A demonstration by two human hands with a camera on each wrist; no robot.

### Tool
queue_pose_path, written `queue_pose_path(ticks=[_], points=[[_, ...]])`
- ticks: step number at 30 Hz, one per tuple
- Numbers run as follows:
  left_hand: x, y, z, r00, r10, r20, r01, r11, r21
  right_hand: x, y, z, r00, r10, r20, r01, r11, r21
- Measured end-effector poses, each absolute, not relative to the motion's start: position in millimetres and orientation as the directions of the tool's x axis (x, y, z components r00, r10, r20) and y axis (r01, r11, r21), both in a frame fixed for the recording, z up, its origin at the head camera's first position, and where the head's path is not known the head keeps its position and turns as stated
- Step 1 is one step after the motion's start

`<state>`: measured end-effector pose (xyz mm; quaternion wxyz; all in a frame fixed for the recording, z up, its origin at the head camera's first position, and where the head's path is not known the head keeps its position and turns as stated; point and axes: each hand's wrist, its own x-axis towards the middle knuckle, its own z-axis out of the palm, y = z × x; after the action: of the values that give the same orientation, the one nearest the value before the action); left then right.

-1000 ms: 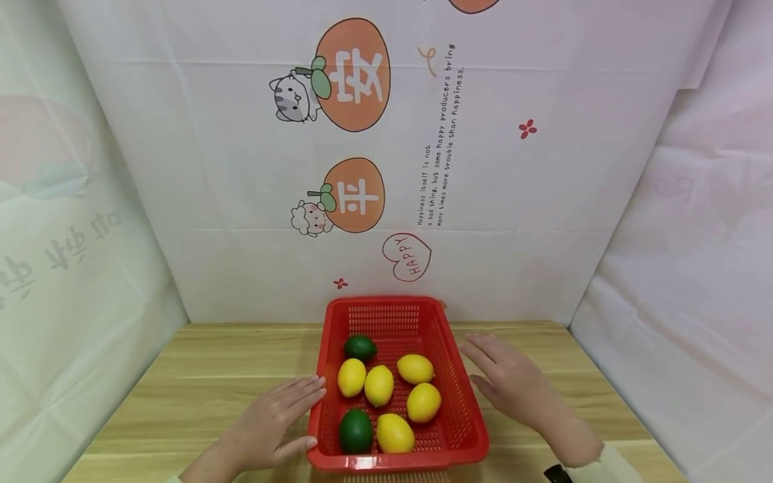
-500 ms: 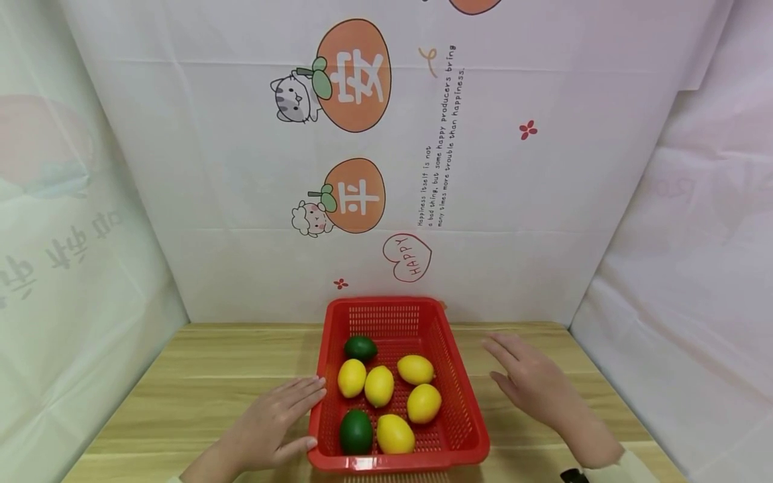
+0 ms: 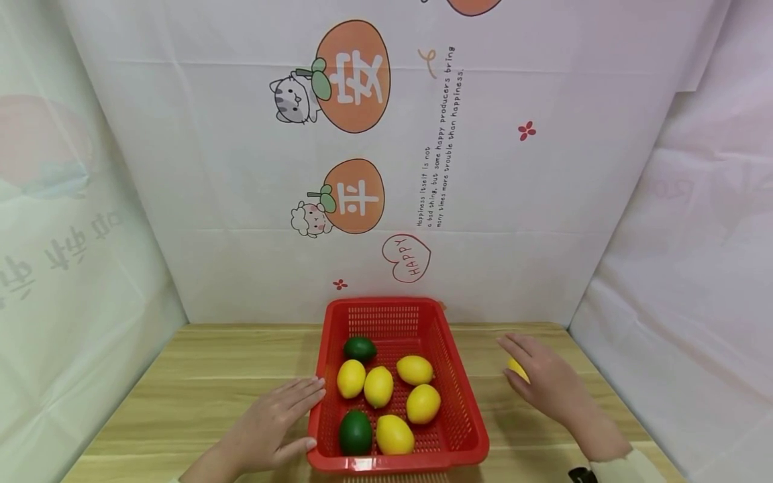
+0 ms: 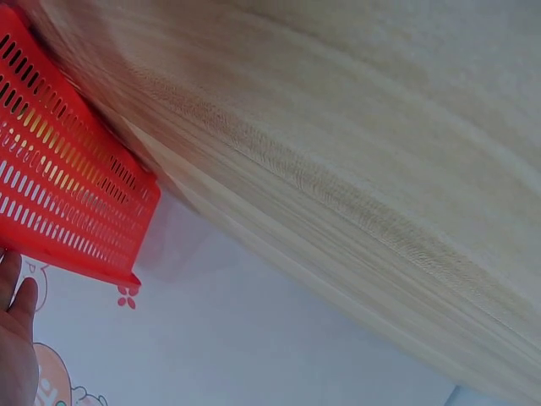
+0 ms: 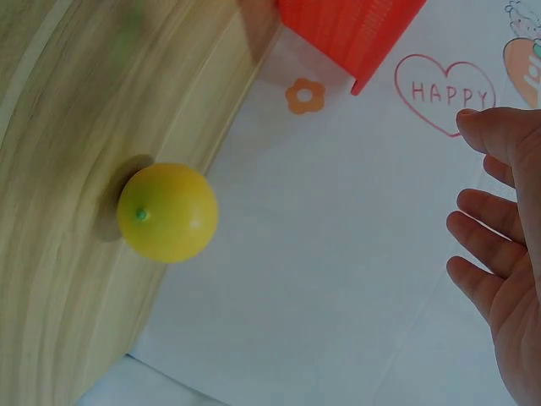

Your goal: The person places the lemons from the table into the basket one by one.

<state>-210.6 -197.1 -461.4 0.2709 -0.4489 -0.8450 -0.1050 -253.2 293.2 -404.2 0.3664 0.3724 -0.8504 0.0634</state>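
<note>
My left hand [image 3: 266,422] rests with straight fingers on the left rim of a red plastic basket [image 3: 461,396]. Inside lie several yellow lemons [image 3: 378,386] and two dark green oval fruits, one near the back [image 3: 360,349] and one near the front [image 3: 355,433]. Right of the basket, my right hand [image 3: 546,379] hovers above the table, fingers spread from the thumb. One more lemon [image 3: 517,369] shows between thumb and fingers in the head view. From the right wrist, that lemon [image 5: 167,212] sits on the wood, apart from the hand [image 5: 499,228].
The basket stands on a wooden table [image 3: 241,349] near a printed white cloth backdrop [image 3: 495,255]. White cloth sides hang at the left [image 3: 90,221] and right [image 3: 676,282]. Part of the front of the basket's underside shows below its rim.
My right hand has moved right, away from the basket's right side, and a lemon now shows between its thumb and fingers. The left hand and the basket have stayed put.
</note>
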Motion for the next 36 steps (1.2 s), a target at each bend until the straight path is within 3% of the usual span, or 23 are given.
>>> queue_pose_path(ticks=[5,23,31,36], points=[[-211,-198,-463,-0.431,0.704,0.565,0.817,0.57,-0.088,-257,303,-411,-0.501,-0.574,0.648,-0.658,0.739,0.145],[-211,-198,-464,-0.455,0.701,0.549,0.813,0.578,-0.065,-265,317,-429,-0.692,-0.494,0.525,-0.548,0.834,0.063],[-211,-199,-465,-0.444,0.702,0.557,0.813,0.576,-0.078,-269,321,-437,-0.815,-0.407,0.412,-0.457,0.889,-0.023],[-212,-198,-464,-0.422,0.708,0.566,0.824,0.56,-0.088,-273,324,-443,-0.846,-0.376,0.379,-0.425,0.904,-0.052]])
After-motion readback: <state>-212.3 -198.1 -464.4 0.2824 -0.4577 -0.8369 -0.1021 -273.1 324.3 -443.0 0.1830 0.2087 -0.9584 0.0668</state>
